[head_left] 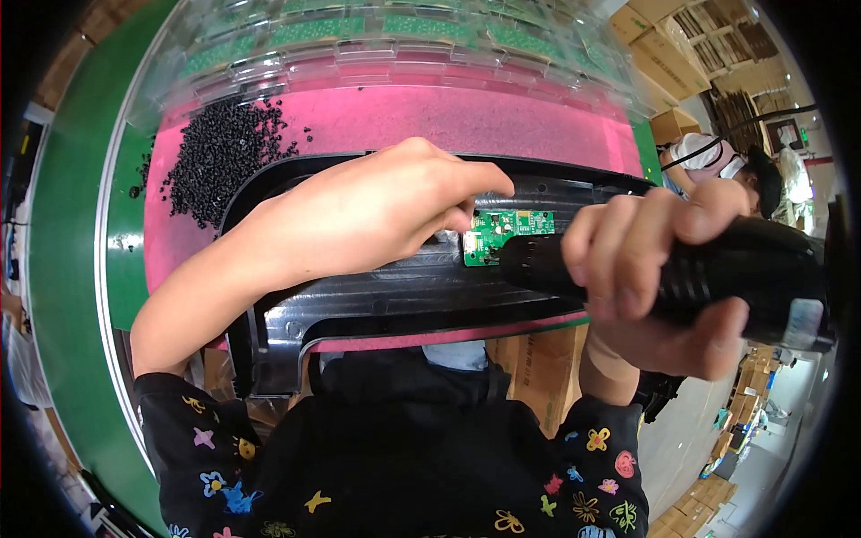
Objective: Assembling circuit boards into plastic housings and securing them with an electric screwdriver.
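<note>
A black electric screwdriver [731, 269] lies in the grip of my right hand [646, 260], its nose pointing left over a green circuit board [489, 231]. The board sits inside a long black plastic housing [395, 309], and the screwdriver's nose hides its lower right part. Reaching across the housing from the left, my left hand [395, 206] is at the board's left end. Its index finger stretches out and stands apart from the thumb, with nothing visible between them. I cannot make out a screw under the screwdriver's tip.
A heap of small black screws [224, 148] is on the pink mat [377, 112], beyond the housing's left end. Clear plastic trays [359, 58] with green circuit boards line the far side. Cardboard boxes [668, 58] and another person [717, 161] are at the right.
</note>
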The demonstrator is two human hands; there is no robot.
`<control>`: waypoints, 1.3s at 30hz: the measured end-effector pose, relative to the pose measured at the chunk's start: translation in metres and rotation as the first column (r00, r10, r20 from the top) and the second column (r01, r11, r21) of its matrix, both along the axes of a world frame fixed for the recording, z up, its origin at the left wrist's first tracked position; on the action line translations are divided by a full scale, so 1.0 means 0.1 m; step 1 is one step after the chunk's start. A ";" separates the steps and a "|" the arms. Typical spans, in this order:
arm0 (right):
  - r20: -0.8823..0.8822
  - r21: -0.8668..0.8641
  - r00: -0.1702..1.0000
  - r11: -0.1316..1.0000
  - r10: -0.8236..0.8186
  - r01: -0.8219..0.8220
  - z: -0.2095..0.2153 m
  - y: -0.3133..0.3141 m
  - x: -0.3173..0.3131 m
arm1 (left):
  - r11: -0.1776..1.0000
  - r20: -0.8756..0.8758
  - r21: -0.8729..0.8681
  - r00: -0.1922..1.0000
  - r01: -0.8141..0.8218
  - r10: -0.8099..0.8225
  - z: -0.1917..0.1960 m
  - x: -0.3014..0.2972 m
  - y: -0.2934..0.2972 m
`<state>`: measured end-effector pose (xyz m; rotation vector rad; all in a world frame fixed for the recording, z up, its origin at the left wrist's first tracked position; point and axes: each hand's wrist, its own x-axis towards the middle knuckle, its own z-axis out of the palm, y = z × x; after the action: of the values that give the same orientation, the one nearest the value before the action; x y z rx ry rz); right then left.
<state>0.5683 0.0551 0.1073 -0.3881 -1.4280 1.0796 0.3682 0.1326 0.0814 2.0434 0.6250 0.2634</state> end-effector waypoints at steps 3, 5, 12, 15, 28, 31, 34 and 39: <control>0.053 -0.156 0.970 0.958 -0.236 0.242 -0.01 -0.13 -0.17 | 0.940 0.223 0.337 0.974 -0.043 -0.035 -0.13 0.00 -0.01; 0.032 -0.149 0.976 0.964 -0.217 0.220 -0.04 -0.11 -0.16 | 0.969 0.147 0.244 0.989 -0.028 -0.009 -0.08 -0.01 -0.04; -0.013 -0.003 0.995 0.995 -0.098 0.097 -0.15 -0.04 -0.08 | 0.952 -0.028 0.303 0.999 0.043 -0.037 -0.07 -0.05 -0.05; -0.043 0.078 0.999 0.997 -0.024 0.027 -0.09 -0.01 -0.03 | 0.934 0.165 0.350 0.977 0.069 -0.134 -0.09 -0.02 -0.01; -0.048 0.057 0.998 0.998 0.026 -0.024 0.08 -0.04 -0.05 | 0.970 0.194 0.202 0.965 0.134 -0.174 -0.09 -0.01 0.02; -0.072 0.039 0.997 0.999 0.036 -0.034 0.08 -0.04 -0.04 | 0.979 0.177 0.100 0.965 0.176 -0.192 -0.09 0.01 0.02; -0.049 0.035 0.998 0.999 0.042 -0.041 -0.02 -0.01 -0.01 | 0.986 0.197 0.113 0.970 0.120 -0.140 -0.13 0.01 0.00; 0.074 -0.158 0.973 0.961 -0.218 0.228 -0.02 -0.13 -0.18 | 0.959 0.235 0.284 0.968 0.020 -0.089 -0.13 0.02 -0.01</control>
<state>0.5499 0.0423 0.1051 -0.6874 -1.3113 1.0113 0.3697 0.1317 0.0685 2.2476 0.3926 0.5914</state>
